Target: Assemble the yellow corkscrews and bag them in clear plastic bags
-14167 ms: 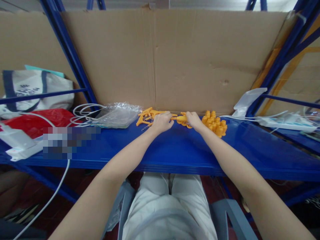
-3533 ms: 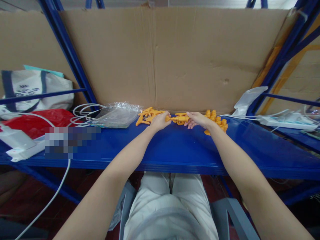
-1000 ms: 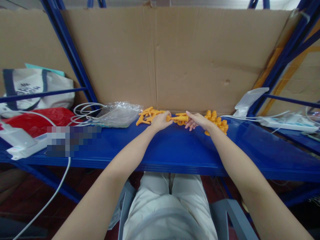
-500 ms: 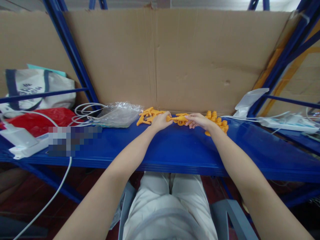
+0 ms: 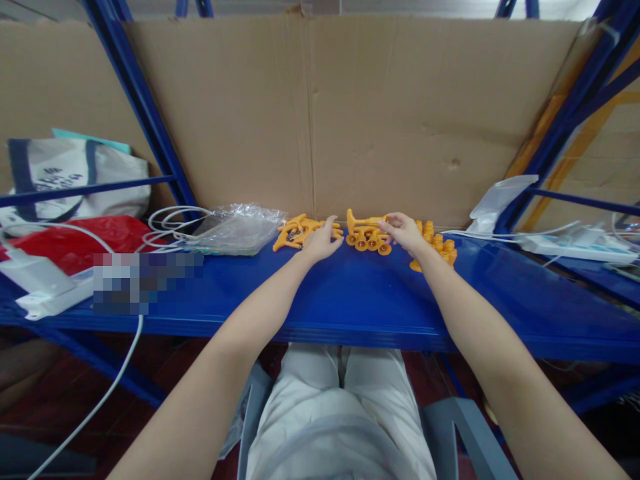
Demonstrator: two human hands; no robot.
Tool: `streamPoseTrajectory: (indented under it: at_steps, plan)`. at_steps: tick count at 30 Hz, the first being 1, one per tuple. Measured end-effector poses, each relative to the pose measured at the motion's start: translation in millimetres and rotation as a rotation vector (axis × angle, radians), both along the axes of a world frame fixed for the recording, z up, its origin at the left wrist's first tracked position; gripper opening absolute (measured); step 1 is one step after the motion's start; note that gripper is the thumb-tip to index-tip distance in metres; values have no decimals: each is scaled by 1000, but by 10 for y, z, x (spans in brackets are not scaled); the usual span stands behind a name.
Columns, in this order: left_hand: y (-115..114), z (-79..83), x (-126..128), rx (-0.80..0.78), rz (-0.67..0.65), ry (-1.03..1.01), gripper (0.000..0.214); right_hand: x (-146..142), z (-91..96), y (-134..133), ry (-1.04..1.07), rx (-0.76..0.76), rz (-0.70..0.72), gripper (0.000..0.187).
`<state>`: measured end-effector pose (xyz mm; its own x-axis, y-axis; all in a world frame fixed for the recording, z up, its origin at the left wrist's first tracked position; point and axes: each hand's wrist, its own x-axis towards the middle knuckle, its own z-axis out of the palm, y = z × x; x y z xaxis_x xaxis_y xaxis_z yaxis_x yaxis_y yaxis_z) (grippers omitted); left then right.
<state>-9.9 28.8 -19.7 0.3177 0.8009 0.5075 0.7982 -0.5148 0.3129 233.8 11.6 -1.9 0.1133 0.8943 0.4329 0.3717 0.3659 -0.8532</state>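
My left hand (image 5: 321, 243) is open, thumb and fingers apart, at the right side of a pile of orange-yellow branched plastic pieces (image 5: 293, 233). Nothing shows between its fingers. My right hand (image 5: 405, 231) is closed on one end of an orange-yellow T-shaped plastic piece (image 5: 363, 220), whose crossbar points left. Right below that piece lie several orange-yellow pieces with round, cup-like ends (image 5: 373, 245) facing me. Beyond my right wrist stands a group of orange-yellow cup-shaped parts (image 5: 443, 247), partly hidden by the wrist.
A blue shelf top (image 5: 360, 300) carries everything, with a cardboard panel (image 5: 380, 120) behind. To the left are a clear plastic bag (image 5: 240, 230), white cables, a red bag (image 5: 100, 243) and a white power strip (image 5: 60, 293). Another power strip (image 5: 580, 247) sits at right.
My left hand has let go of the T-shaped piece and opened. The right hand has moved slightly right and up with the piece, uncovering the cup-ended pieces below.
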Motion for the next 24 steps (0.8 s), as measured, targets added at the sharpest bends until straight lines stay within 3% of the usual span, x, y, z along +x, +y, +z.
streamPoseTrajectory:
  at_steps: [3,6,11,17,24]
  plan:
    - [70,-47,-19,-11,-33,34,55,70,-64,106,-85,139,-109,37]
    - [112,-80,-20,-33,-100,83,52,74,-79,93,-340,250,-253,35]
    - [132,-139,37,-115,-223,174,63,-98,-54,-120,-771,184,-399,34]
    - [135,-225,125,-197,-334,242,65,-338,-27,-273,-1064,10,-395,39]
    - [117,-247,163,-221,-337,261,62,-209,-157,-102,-958,-70,-215,60]
